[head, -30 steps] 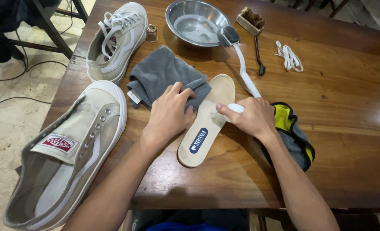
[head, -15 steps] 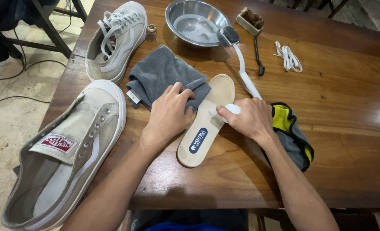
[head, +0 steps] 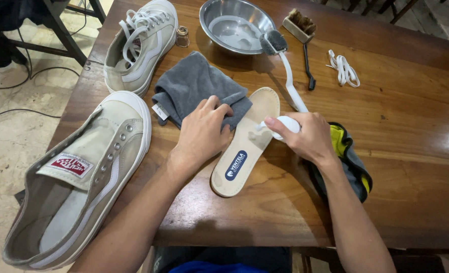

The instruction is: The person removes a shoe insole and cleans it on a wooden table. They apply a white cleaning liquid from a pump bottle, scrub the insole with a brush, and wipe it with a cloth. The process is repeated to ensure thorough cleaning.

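A beige insole with a blue oval label lies on the wooden table. My left hand presses on its left edge, with the fingers curled partly over a grey cloth. My right hand grips a small white bottle, whose tip points at the middle of the insole. A beige sneaker without laces lies at the table's left front edge. A laced matching sneaker stands behind it.
A metal bowl holding a little water stands at the back, with a long white-handled brush leaning on its rim. A wooden brush, a thin black brush and bundled white laces lie nearby. A yellow-grey cloth lies under my right wrist.
Almost nothing has changed. My right hand has shifted the white bottle slightly over the insole, and my left hand has stayed in place.
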